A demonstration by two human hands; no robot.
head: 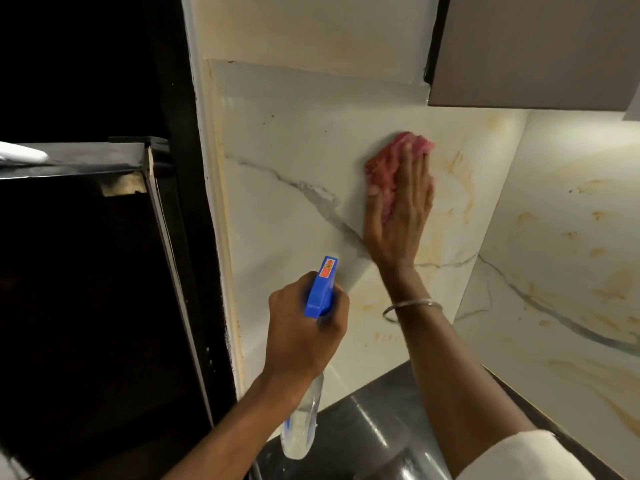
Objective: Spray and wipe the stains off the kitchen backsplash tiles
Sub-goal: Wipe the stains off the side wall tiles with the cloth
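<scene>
The right hand (398,216) presses a pink cloth (391,161) flat on the tiles (294,140), wiping; the left hand (304,327) grips the spray bottle (320,292); next, rub the yellow stains (460,181)

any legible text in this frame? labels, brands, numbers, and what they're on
Nothing can be read.
Spray bottle: a red-orange sticker on the blue spray head in the left hand carries marks, too blurred to read.
Pink cloth under the right hand, backsplash tiles, cabinet: no print visible.
</scene>
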